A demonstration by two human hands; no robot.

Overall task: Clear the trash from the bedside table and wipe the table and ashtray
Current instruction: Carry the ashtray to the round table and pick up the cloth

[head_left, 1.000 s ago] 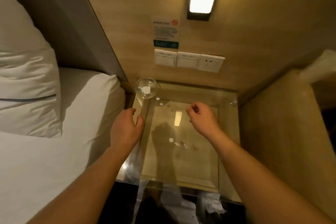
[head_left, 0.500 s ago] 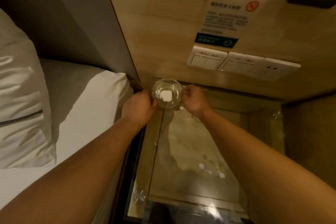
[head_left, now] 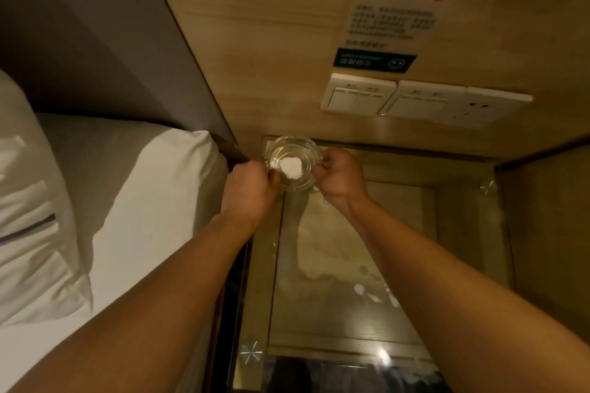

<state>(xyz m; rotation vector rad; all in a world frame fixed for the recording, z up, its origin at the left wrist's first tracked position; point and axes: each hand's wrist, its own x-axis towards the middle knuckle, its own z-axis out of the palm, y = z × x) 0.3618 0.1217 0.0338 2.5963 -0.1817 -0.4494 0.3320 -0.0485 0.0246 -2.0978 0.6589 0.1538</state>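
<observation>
A clear glass ashtray (head_left: pixel 289 150) stands at the far left corner of the glass-topped bedside table (head_left: pixel 344 322). A white crumpled scrap (head_left: pixel 291 167) lies inside it. My left hand (head_left: pixel 247 191) grips the ashtray's left rim with curled fingers. My right hand (head_left: pixel 340 177) grips its right rim the same way. Small white bits of trash (head_left: pixel 367 292) lie scattered on the glass nearer to me, between my forearms.
A bed with a white sheet (head_left: pixel 134 201) and pillow (head_left: pixel 28 217) lies close on the left. A wood-panel wall behind the table carries switches and a socket (head_left: pixel 424 100) and a notice (head_left: pixel 392 16). A wooden panel (head_left: pixel 552 217) bounds the table on the right.
Both hands reached forward from mid-table to the ashtray and closed on its two sides. The view moved closer to the wall.
</observation>
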